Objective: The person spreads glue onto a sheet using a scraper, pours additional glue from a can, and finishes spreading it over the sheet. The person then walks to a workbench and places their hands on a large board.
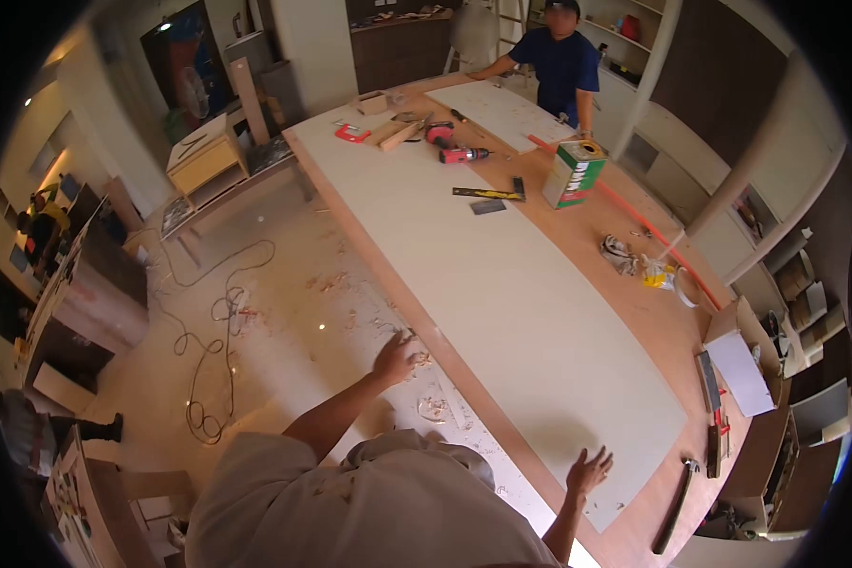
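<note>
My left hand (395,362) is by the table's near long edge, fingers loosely apart and nothing in it. Over the near end of a long pale sheet (511,293) my right hand (589,470) is spread, also holding nothing; I cannot tell whether it touches the sheet. The sheet lies flat on a large brown board tabletop (577,265). To the right of my right hand, a hammer (677,506) with a dark handle lies near the table's edge.
Farther up the table are a red drill (464,154), a try square (490,191), a green-and-white can (575,174) and a red clamp (352,133). A person in dark blue (559,71) stands at the far end. A cable (220,355) and shavings litter the floor.
</note>
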`<act>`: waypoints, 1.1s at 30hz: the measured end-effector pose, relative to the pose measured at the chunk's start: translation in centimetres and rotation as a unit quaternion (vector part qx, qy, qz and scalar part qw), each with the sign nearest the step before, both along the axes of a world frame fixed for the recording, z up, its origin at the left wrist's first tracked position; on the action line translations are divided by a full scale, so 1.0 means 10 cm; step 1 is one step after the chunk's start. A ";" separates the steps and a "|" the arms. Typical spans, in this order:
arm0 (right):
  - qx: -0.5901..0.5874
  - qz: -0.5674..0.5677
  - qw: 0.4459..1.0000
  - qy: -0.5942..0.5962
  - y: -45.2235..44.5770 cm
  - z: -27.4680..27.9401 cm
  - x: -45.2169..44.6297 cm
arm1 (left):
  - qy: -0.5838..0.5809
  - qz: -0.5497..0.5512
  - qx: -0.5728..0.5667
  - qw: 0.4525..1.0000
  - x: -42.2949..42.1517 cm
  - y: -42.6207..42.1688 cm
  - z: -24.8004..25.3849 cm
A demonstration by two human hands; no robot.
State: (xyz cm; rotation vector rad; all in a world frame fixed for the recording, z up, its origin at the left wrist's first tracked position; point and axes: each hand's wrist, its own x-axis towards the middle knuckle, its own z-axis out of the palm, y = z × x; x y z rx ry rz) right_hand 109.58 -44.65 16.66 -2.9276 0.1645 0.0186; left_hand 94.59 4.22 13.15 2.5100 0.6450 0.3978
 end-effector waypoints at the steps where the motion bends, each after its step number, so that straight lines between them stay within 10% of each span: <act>1: -0.001 -0.020 1.000 0.011 -0.15 -0.03 -0.04 | 0.044 -0.041 -0.002 0.998 0.26 -0.13 0.15; 18: 0.071 -0.071 0.995 0.013 -0.61 -0.18 -0.12 | 0.343 -0.166 0.128 0.916 1.21 -0.68 0.41; 21: 0.147 -0.133 0.980 0.017 -0.25 0.08 0.10 | 0.386 -0.187 0.033 0.903 1.39 -0.51 0.28; 23: 0.284 -0.025 0.957 -0.045 0.31 0.35 0.20 | 0.271 -0.171 -0.303 0.897 1.58 -0.63 0.38; 27: 0.536 0.147 0.828 -0.069 1.81 0.74 0.18 | 0.086 -0.107 -0.728 0.672 1.56 -1.79 1.12; 28: 0.512 0.175 0.839 -0.059 2.09 0.78 0.19 | 0.079 -0.180 -0.782 0.591 1.51 -1.84 0.98; 30: 0.495 0.223 0.837 -0.070 2.36 0.88 0.19 | -0.010 0.014 -0.867 0.498 1.88 -1.39 0.48; 32: 0.511 0.255 0.815 -0.098 2.52 0.98 0.13 | -0.142 -0.162 -0.658 0.721 1.68 -1.74 0.84; 33: 0.504 0.257 0.819 -0.095 2.59 1.05 0.08 | -0.153 -0.154 -0.661 0.718 1.61 -1.72 1.02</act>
